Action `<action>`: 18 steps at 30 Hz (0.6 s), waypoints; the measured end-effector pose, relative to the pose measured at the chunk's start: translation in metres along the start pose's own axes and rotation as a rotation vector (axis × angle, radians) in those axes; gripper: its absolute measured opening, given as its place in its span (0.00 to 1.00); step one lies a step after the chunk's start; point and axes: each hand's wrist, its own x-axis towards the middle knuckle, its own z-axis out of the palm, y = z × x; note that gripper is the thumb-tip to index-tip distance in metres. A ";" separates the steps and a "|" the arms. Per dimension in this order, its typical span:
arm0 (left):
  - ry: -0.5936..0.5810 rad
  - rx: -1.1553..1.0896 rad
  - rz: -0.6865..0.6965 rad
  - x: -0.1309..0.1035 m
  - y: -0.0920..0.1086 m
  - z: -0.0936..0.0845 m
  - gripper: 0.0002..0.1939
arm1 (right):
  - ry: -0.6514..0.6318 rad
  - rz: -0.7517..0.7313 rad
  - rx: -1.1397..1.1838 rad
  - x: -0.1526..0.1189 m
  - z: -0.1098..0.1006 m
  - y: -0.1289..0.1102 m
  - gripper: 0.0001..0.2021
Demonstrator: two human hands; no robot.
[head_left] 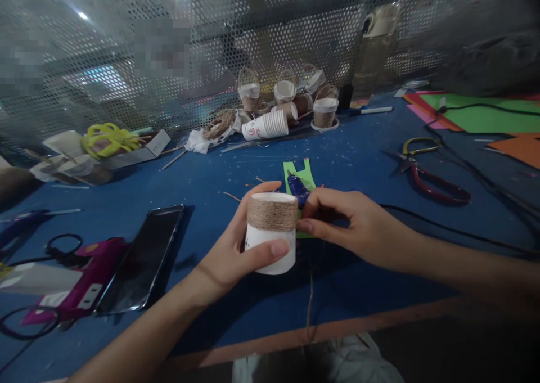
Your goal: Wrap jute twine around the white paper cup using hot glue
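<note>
Twine-wrapped cup [271, 234], partly hidden by left hand [236, 255].

White paper cup [272, 253] held nearly vertical above a blue tabletop [202, 175], its upper part wrapped in close rows of brown twine [272, 214]; a thin loose strand [311, 298] shows below right

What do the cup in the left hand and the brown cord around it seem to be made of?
The cup: likely paper, with a smooth, matte white wall; any coating can't be told. The cord: seemingly jute or similar plant fibre, its brown windings dull and rough.
</note>
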 end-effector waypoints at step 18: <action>-0.020 0.074 0.146 0.004 -0.001 -0.005 0.34 | 0.022 -0.104 -0.048 -0.003 -0.002 -0.005 0.10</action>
